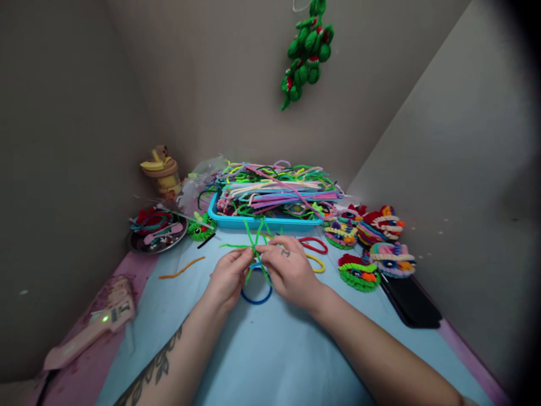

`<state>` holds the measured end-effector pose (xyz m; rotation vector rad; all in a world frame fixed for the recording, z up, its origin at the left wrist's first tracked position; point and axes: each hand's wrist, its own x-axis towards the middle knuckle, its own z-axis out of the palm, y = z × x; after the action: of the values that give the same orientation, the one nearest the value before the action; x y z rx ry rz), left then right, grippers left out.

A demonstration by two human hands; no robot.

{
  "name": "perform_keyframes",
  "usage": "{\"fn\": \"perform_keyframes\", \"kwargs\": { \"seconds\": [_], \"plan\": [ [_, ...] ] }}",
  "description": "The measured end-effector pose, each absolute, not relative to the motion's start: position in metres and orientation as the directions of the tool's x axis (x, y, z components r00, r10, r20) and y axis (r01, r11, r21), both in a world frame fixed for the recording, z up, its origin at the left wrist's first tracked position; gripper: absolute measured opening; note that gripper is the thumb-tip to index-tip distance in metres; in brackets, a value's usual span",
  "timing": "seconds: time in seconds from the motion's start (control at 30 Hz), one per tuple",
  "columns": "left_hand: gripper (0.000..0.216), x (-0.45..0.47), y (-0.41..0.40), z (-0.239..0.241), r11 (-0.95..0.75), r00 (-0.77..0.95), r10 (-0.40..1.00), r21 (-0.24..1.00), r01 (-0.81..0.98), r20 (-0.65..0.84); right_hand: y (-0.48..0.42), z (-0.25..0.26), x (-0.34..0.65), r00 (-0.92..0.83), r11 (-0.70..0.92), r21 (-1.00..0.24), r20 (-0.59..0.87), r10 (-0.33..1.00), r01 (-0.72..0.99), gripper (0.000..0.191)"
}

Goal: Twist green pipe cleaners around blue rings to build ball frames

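Several green pipe cleaners (249,231) cross at one middle point and fan out like a star. My left hand (230,276) pinches them near the crossing, thumb against fingers. From the other side my right hand (291,270) closes its fingers on the same green stems. Below the crossing, a blue pipe cleaner loop (256,303) lies on the table between my hands. A red loop (315,244) and a yellow loop (318,263) lie just beyond my right hand. Part of the green stems is hidden behind my fingers.
A blue tray (270,224) heaped with pipe cleaners stands at the back. Finished bird-like pieces (359,273) and a black phone (412,301) are at right. At left lie a pink glue gun (97,327), a metal bowl (143,245) and an orange stem (181,269).
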<state>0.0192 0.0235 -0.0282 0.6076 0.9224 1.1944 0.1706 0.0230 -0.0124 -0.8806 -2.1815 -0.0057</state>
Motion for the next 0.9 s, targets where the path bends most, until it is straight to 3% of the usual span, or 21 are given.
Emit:
{"fn": "perform_keyframes", "kwargs": {
  "seconds": [0.3,0.5,0.73,0.9],
  "plan": [
    [0.021,0.0189,0.0239,-0.0336,0.184,0.024,0.982,0.923,-0.337,-0.187,0.0242,-0.0144,0.1696,-0.399,0.742,-0.366,0.666,0.63,0.561,0.015],
    [0.023,0.0193,0.0237,-0.0357,0.2,0.015,0.979,0.935,-0.293,-0.204,0.0235,-0.0145,0.1696,-0.434,0.756,-0.32,0.664,0.609,0.571,0.014],
    [0.026,0.0202,0.0235,-0.0342,0.145,-0.036,0.987,0.963,-0.228,-0.157,0.028,-0.0153,0.1709,-0.334,0.699,-0.51,0.631,0.7,0.502,0.013],
    [0.024,0.022,0.0224,-0.0325,0.144,-0.019,0.988,0.959,-0.245,-0.153,0.0301,-0.0198,0.1692,-0.342,0.625,-0.556,0.533,0.774,0.548,0.012]
  ]
}}
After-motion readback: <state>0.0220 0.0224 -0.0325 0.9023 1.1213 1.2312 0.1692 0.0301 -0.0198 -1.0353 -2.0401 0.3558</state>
